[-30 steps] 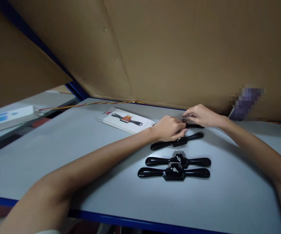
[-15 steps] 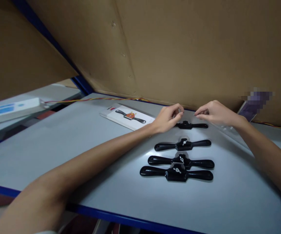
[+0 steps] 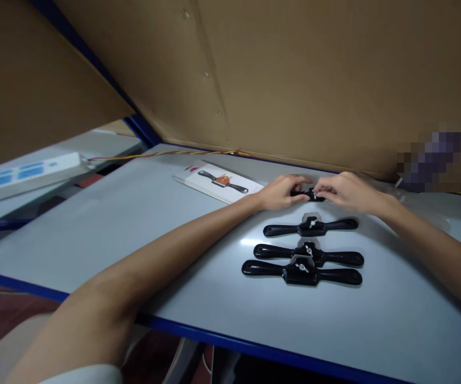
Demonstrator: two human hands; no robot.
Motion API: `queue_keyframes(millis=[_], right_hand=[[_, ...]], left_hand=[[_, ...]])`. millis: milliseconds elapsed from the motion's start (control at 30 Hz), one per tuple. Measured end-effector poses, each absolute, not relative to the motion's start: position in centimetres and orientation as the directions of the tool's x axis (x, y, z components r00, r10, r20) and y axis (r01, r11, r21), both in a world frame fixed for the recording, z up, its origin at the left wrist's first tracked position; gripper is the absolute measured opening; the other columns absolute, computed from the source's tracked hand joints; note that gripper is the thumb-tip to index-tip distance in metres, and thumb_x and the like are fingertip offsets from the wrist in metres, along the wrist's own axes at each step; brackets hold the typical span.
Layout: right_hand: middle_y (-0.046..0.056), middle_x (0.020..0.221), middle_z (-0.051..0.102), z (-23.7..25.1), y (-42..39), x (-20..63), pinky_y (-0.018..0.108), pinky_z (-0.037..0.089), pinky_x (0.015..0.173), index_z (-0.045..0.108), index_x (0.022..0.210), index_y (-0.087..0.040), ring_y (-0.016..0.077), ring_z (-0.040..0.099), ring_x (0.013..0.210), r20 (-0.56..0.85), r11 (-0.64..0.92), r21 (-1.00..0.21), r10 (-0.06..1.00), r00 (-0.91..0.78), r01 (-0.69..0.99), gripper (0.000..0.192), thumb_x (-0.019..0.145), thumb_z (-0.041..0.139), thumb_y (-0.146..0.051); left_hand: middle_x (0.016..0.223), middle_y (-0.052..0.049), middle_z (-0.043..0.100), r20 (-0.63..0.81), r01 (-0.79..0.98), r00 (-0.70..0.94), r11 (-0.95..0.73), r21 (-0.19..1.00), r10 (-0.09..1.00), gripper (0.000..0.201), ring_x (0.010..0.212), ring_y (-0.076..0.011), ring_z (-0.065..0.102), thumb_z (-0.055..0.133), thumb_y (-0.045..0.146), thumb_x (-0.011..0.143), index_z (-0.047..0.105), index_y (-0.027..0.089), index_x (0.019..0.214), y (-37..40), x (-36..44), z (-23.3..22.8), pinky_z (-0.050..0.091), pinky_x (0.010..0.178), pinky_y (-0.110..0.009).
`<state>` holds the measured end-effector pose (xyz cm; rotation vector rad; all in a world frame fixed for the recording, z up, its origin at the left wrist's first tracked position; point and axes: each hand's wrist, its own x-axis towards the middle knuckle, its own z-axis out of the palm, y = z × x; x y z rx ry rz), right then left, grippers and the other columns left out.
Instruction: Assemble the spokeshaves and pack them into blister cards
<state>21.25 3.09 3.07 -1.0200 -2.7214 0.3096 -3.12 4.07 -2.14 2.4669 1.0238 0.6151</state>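
Black spokeshave (image 3: 309, 194) lies farthest on the grey desk (image 3: 134, 224), just short of the cardboard wall (image 3: 314, 80). Left hand (image 3: 280, 192) pinches its left end and right hand (image 3: 344, 191) pinches its middle. Three more spokeshaves (image 3: 309, 227) lie in a row nearer, close together. A packaged card (image 3: 222, 182) sits far left. Bare desk spreads left and near, up to the blue edge (image 3: 230, 341).

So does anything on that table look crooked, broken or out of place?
Nothing stands out. Three black spokeshaves lie side by side in a neat row on the grey table. The left hand and right hand meet on a fourth spokeshave behind them. A printed card lies flat to the left.
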Motion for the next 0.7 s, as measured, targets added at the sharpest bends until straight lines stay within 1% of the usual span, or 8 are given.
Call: queue_keyframes(millis=[133,200,233,300,467,533,633,700], right_hand=[[0.008,0.106,0.081,2.4,2.7,20.8,0.035,0.045,0.076,0.081,0.099,-0.024,0.0255,0.072,0.091,0.167,0.771,-0.147,0.637,-0.753,0.620,0.024,0.097,0.058,-0.019],[0.009,0.107,0.080,2.3,2.7,20.9,0.035,0.046,0.076,0.082,0.102,-0.024,0.0257,0.072,0.092,0.160,0.766,-0.096,0.642,-0.749,0.636,0.025,0.098,0.057,-0.019],[0.008,0.107,0.081,2.2,2.8,20.9,0.035,0.047,0.077,0.082,0.103,-0.024,0.0258,0.072,0.092,0.163,0.763,-0.092,0.646,-0.746,0.640,0.026,0.098,0.058,-0.020],[0.008,0.106,0.082,2.0,2.9,21.1,0.036,0.049,0.080,0.083,0.104,-0.024,0.0261,0.073,0.093,0.196,0.759,-0.127,0.650,-0.734,0.638,0.025,0.098,0.059,-0.022],[0.008,0.109,0.083,0.9,3.4,21.2,0.039,0.054,0.089,0.084,0.106,-0.023,0.0275,0.076,0.097,0.347,0.762,-0.287,0.647,-0.679,0.580,0.027,0.098,0.059,-0.027],[0.008,0.110,0.084,0.5,3.4,21.2,0.040,0.055,0.091,0.085,0.106,-0.024,0.0275,0.077,0.099,0.386,0.759,-0.353,0.651,-0.654,0.547,0.027,0.099,0.059,-0.028],[0.007,0.111,0.084,0.5,3.3,21.2,0.040,0.057,0.092,0.086,0.106,-0.026,0.0269,0.078,0.100,0.377,0.741,-0.433,0.666,-0.644,0.513,0.026,0.099,0.061,-0.030],[0.007,0.110,0.084,0.7,3.3,21.3,0.040,0.057,0.091,0.086,0.106,-0.026,0.0264,0.078,0.100,0.348,0.741,-0.453,0.659,-0.667,0.495,0.026,0.100,0.062,-0.030]], left_hand=[[0.090,-0.004,0.065,0.250,0.544,0.648,-0.667,0.509,0.719,0.050,0.078,-0.0185,0.056,0.061,0.051,0.095,0.069,0.015,0.128,4.3,-3.2,-2.4,0.043,0.075,-0.031],[0.090,-0.004,0.066,0.253,0.545,0.649,-0.671,0.503,0.717,0.051,0.078,-0.0184,0.057,0.061,0.052,0.095,0.069,0.015,0.129,4.4,-3.2,-2.5,0.043,0.076,-0.031],[0.091,-0.005,0.066,0.255,0.547,0.649,-0.672,0.499,0.717,0.051,0.078,-0.0185,0.057,0.061,0.052,0.095,0.069,0.015,0.130,4.4,-3.2,-2.6,0.043,0.076,-0.031],[0.092,-0.005,0.066,0.259,0.549,0.649,-0.676,0.491,0.715,0.051,0.078,-0.0189,0.057,0.061,0.051,0.096,0.069,0.015,0.131,4.5,-3.2,-2.7,0.044,0.076,-0.032],[0.090,-0.006,0.066,0.266,0.538,0.661,-0.690,0.484,0.702,0.051,0.079,-0.0203,0.058,0.060,0.049,0.096,0.068,0.014,0.132,4.5,-3.2,-2.8,0.045,0.078,-0.033],[0.091,-0.006,0.066,0.268,0.533,0.665,-0.694,0.485,0.698,0.051,0.079,-0.0203,0.058,0.060,0.049,0.096,0.068,0.014,0.133,4.4,-3.2,-2.7,0.045,0.078,-0.033],[0.093,-0.006,0.066,0.265,0.538,0.659,-0.687,0.489,0.704,0.051,0.080,-0.0201,0.058,0.060,0.049,0.097,0.068,0.014,0.133,4.3,-3.2,-2.5,0.046,0.079,-0.033],[0.094,-0.007,0.067,0.258,0.544,0.657,-0.683,0.488,0.708,0.052,0.081,-0.0205,0.059,0.060,0.050,0.097,0.068,0.015,0.134,4.3,-3.3,-2.5,0.046,0.079,-0.033]])
